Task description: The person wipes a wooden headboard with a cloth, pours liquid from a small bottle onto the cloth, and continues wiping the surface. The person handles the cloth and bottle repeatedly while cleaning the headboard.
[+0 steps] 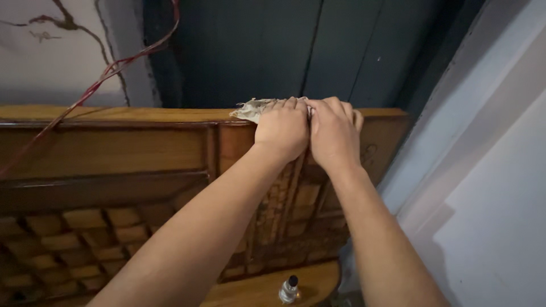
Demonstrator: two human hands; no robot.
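Note:
Both my hands rest side by side on the top edge of a carved wooden headboard. My left hand presses down on a pale, frayed cloth, whose ragged end sticks out to the left of my fingers. My right hand lies right beside it, fingers curled over the board's top edge and touching the left hand. Most of the cloth is hidden under my hands.
Behind the headboard stands a dark panelled wall. A red cable runs down across the white wall at left. A small bottle with a dark cap sits on a wooden ledge below. A pale wall closes the right side.

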